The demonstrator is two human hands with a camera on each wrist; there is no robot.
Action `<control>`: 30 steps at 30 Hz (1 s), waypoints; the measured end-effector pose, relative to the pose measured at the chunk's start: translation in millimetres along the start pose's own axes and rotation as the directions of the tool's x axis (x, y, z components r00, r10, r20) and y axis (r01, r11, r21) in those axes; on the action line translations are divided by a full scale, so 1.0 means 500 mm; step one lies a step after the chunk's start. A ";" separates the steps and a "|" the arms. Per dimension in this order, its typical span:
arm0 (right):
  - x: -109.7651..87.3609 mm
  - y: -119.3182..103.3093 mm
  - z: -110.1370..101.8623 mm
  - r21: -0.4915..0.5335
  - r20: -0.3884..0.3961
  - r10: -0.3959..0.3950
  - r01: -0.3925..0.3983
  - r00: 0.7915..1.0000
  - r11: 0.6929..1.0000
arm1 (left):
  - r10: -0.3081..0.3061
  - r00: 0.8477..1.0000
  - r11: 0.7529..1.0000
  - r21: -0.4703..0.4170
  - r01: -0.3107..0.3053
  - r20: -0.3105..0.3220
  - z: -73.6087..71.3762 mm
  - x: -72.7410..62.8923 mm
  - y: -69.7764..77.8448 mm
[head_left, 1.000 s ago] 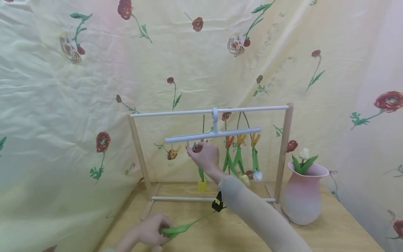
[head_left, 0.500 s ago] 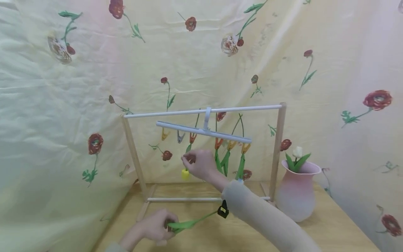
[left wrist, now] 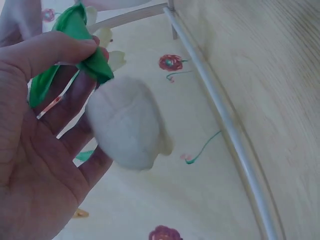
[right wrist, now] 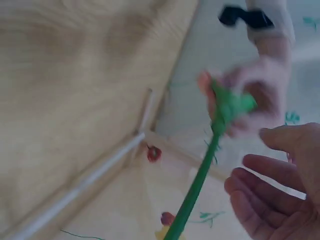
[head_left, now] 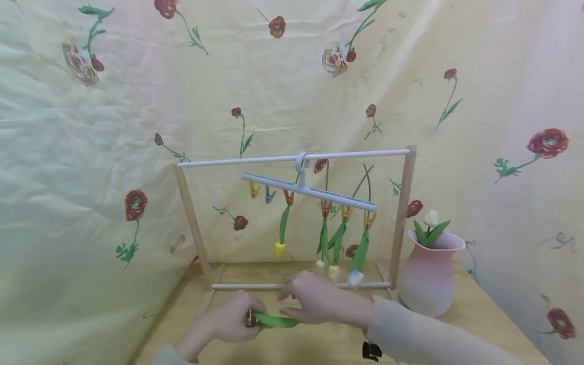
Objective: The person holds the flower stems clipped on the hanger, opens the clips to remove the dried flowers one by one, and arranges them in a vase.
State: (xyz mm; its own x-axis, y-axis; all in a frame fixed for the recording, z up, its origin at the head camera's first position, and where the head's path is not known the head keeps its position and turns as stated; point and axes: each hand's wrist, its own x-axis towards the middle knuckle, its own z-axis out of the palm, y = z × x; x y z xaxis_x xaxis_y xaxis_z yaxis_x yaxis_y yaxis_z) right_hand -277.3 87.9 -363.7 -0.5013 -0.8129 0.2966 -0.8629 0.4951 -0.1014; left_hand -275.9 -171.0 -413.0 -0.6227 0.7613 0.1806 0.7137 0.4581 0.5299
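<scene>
From the head we look forward and down; the closer wrist views share the bottom rod [left wrist: 226, 118], frame right and lower left respectively.

Legible text: none in any view. Vase [head_left: 429, 284], far right, and hanger [head_left: 315, 192] with clips [head_left: 288, 197]: no letters or numbers made out. Backdrop cloth [head_left: 292, 86]: printed flowers (pattern, not lettering). Small black item [head_left: 371, 351], near right: any marking unreadable, too small.
</scene>
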 end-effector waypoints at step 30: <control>-0.063 -0.013 0.021 -0.043 -0.008 -0.017 0.016 1.000 0.999 | 0.007 1.000 1.000 -0.008 -0.007 -0.031 -0.003 0.034 0.016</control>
State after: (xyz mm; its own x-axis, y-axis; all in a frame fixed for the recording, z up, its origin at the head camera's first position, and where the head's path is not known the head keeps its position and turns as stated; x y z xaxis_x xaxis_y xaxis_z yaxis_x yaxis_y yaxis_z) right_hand -256.3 107.2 -382.5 -0.4863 -0.8187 0.3055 -0.8675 0.4943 -0.0561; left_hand -281.0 -155.1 -404.7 -0.6273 0.7500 0.2097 0.7156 0.4489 0.5352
